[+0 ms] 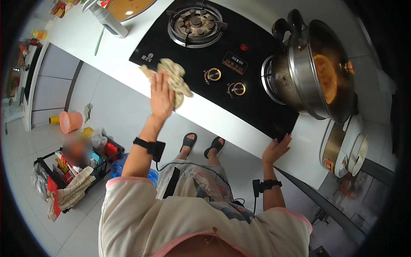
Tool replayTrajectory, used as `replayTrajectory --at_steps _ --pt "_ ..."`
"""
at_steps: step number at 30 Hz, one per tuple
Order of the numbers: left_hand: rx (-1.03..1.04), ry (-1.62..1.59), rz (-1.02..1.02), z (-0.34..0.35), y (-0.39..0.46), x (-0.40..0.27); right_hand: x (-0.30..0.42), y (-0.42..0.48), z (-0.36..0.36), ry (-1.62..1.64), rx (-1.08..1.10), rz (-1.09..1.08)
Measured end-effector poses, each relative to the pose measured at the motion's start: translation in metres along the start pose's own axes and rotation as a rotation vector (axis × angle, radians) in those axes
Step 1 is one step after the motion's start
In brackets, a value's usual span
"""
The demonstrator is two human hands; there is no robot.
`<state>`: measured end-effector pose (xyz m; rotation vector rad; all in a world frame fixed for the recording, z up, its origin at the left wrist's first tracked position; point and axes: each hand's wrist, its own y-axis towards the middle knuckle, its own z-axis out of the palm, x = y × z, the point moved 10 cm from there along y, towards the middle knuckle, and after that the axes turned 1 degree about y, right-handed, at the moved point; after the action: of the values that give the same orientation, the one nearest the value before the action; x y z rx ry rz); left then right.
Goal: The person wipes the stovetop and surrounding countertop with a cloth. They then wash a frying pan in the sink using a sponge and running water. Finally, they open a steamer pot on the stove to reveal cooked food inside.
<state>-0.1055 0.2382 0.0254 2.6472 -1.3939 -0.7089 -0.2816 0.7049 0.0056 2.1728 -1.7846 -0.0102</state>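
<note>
My left hand [162, 96] lies with its fingers extended against a crumpled beige cloth [176, 77], which spans the front left edge of the black glass gas hob [205, 67] and the white countertop [212, 110]. The cloth hides part of the thumb. My right hand [277, 149] holds nothing; its fingers rest at the hob's front right corner. Two control knobs [214, 74] are between the hands. Behind the left one is a bare gas burner [196, 24]. A lidded steel pot [298, 74] stands on the right burner.
A spray bottle [110, 24], a green stick [99, 41] and a glass lid [131, 8] are on the counter at the back left. A white appliance [337, 154] stands right of the hob. On the floor at left are black crates [102, 163] of goods and a pink bucket [71, 122].
</note>
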Motion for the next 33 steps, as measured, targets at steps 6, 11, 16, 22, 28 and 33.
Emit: replayTrajectory --at_steps 6,11,16,22,28,33 --pt "0.09 -0.223 0.141 -0.012 -0.01 -0.062 0.001 -0.001 -0.001 0.026 0.019 0.009" --pt "-0.053 -0.735 -0.163 -0.064 0.023 -0.081 0.005 0.002 -0.005 0.03 0.011 0.01" --pt "0.024 -0.602 0.214 -0.079 0.103 -0.175 0.001 0.003 -0.012 0.009 -0.007 0.017" --pt "1.029 0.235 0.873 0.128 0.08 -0.219 0.011 0.005 -0.011 0.036 0.007 -0.018" --pt "0.925 0.498 1.04 0.185 0.112 -0.245 0.011 0.007 -0.015 0.096 0.041 0.003" --pt "1.044 0.298 0.619 0.199 0.164 -0.262 0.008 0.007 -0.014 0.103 0.086 0.015"
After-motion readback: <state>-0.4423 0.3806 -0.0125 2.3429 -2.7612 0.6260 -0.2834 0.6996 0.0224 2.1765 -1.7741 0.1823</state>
